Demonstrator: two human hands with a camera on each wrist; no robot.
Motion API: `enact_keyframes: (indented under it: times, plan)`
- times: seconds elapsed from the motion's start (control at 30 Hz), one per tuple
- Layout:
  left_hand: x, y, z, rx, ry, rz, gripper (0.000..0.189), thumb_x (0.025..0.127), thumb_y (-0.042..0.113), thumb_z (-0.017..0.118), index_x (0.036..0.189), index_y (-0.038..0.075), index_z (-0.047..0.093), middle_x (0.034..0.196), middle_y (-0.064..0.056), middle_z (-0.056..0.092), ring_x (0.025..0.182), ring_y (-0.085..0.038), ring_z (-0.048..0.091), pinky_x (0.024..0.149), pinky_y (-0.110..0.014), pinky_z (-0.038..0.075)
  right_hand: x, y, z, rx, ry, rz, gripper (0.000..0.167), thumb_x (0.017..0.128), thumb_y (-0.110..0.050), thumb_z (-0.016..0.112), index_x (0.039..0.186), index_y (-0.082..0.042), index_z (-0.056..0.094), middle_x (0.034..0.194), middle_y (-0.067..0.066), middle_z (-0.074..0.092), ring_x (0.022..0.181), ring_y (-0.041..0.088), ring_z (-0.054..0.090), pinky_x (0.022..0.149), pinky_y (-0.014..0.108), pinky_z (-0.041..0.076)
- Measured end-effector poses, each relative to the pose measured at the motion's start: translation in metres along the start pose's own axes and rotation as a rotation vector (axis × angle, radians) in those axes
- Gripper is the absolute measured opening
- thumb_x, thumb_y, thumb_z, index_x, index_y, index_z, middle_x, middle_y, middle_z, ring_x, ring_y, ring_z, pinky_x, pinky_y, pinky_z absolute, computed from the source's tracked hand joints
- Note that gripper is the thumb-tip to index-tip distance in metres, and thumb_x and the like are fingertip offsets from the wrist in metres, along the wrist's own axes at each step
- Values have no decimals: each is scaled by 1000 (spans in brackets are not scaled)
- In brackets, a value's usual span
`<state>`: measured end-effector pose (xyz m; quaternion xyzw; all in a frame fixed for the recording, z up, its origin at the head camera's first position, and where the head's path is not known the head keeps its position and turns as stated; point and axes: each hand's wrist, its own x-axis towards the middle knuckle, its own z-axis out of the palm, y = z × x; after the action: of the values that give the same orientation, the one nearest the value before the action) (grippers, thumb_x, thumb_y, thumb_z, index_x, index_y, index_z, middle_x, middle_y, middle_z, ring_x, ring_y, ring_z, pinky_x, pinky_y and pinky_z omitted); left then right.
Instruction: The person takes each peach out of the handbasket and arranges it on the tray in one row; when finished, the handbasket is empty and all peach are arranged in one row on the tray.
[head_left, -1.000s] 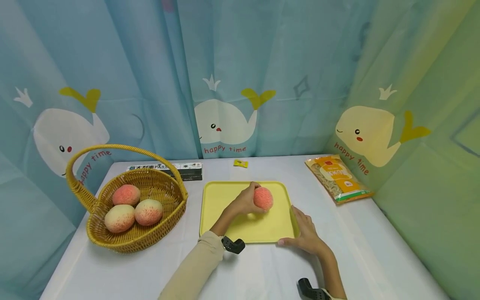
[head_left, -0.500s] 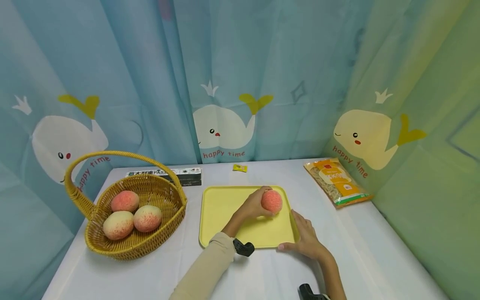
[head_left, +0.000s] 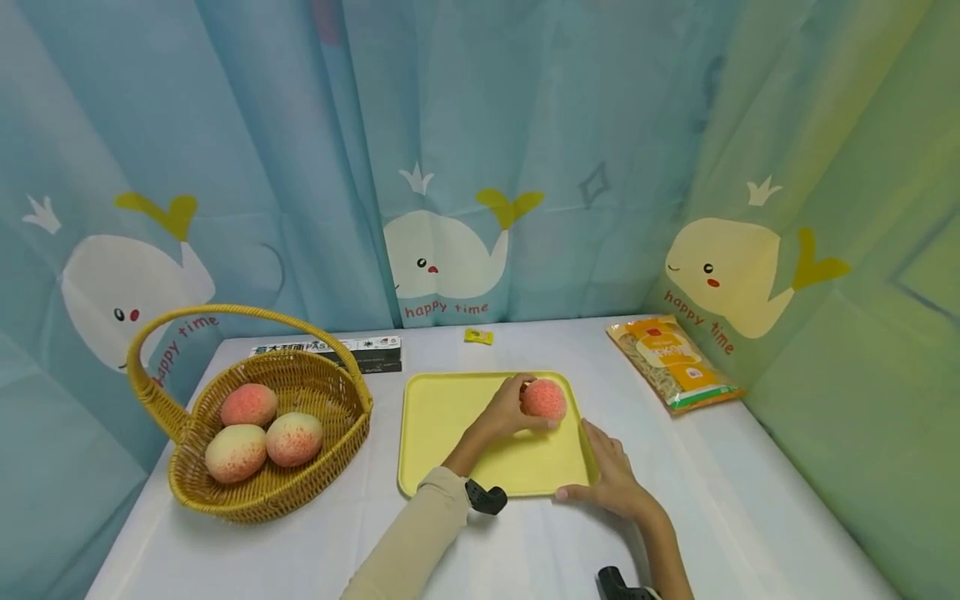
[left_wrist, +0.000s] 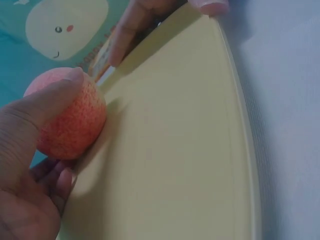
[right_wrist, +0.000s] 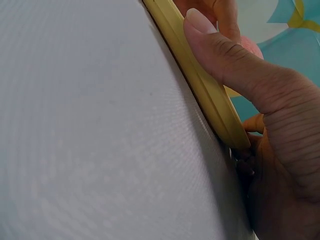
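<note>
My left hand (head_left: pixel 510 410) holds a pink peach (head_left: pixel 546 401) at the right part of the yellow tray (head_left: pixel 450 450). In the left wrist view the thumb lies across the peach (left_wrist: pixel 75 120), with fingers curled beneath its other side. My right hand (head_left: pixel 617 475) grips the tray's near right corner, its thumb at the front rim and its fingers along the right rim. The right wrist view shows that thumb against the tray's edge (right_wrist: pixel 200 82). To the left, a wicker basket (head_left: pixel 348 450) with a tall handle contains three peaches, one of them pink (head_left: pixel 249 405).
Behind the basket lies a black and white pasta box (head_left: pixel 381 356). A small yellow packet (head_left: pixel 478 336) is beyond the tray's far rim. At the back right sits an orange food bag (head_left: pixel 673 364). Printed curtains (head_left: pixel 600 100) enclose the white-covered table (head_left: pixel 750 517).
My left hand and the peach have moved right across the tray over the second. In the last half second they barely shift. The right hand keeps its place at the corner.
</note>
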<state>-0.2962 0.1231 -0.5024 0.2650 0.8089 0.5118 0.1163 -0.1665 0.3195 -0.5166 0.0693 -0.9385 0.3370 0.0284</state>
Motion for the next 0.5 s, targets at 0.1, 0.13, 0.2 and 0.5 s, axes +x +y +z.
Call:
enact_keyframes:
  times: [0.1,0.13,0.2,0.5]
  plan:
    - [2,0,1,11,2,1,80,76,35,84,142,11,43,135,-9,49,118,-20,52,93,-29,49,1,-1,0,1,3,-1,121,64,-46,86,155,-3,19,156,23,29,132,42,29,102,70,25]
    - [3,1,1,13,2,7,80,77,35,84,142,11,43,136,-9,49,118,-20,53,93,-28,49,1,-1,0,1,4,1,121,64,-46,86,155,-3,19,155,24,29,131,42,29,102,71,25]
    - [5,2,2,7,3,16,80,76,34,84,142,10,44,136,-9,51,118,-20,53,93,-28,49,1,-1,0,5,8,1,121,64,-46,87,155,-4,19,155,24,29,132,43,29,102,71,25]
    - [9,7,13,110,44,-20,80,75,42,83,141,17,47,131,-3,57,114,-18,56,92,-39,39,0,-2,0,-9,7,-9,122,64,-46,87,155,-4,19,155,24,30,131,43,30,101,70,27]
